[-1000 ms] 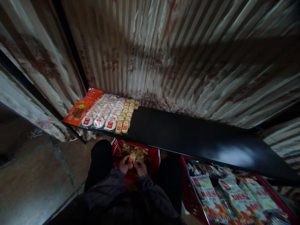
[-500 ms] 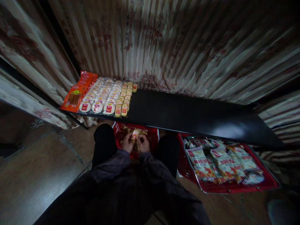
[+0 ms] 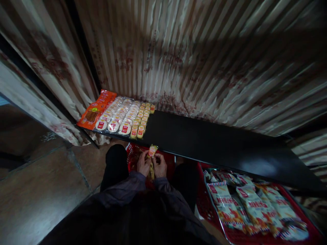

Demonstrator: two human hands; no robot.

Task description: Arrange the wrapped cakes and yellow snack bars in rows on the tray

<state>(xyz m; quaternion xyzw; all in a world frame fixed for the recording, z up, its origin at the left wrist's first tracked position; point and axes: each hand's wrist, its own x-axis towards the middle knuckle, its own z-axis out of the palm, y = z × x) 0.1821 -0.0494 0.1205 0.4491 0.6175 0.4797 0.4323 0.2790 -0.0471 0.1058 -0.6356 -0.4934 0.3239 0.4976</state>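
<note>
My left hand (image 3: 143, 164) and my right hand (image 3: 160, 165) are close together over a red basket (image 3: 170, 159) between my knees. Between their fingertips they pinch a small yellow snack packet (image 3: 152, 150) with a red and white label. More yellowish packets show below my hands in the basket, partly hidden. Just beyond, on the black shelf (image 3: 194, 136), similar yellow packets (image 3: 140, 131) stand in rows. Beside them lie rows of round white packaged snacks (image 3: 113, 126) and, at the left end, a flat orange bag (image 3: 95, 110).
To the right, a second red basket (image 3: 204, 200) holds several larger white and orange snack bags (image 3: 227, 206), partly under the shelf edge. A pleated striped curtain (image 3: 173, 61) hangs behind the shelf. Dark metal posts (image 3: 85, 44) frame the left side, above a tiled floor (image 3: 46, 180).
My hands have lifted slightly with the yellow packet, nearer the shelf edge. The view has shifted, so shelf and baskets sit lower in the picture.
</note>
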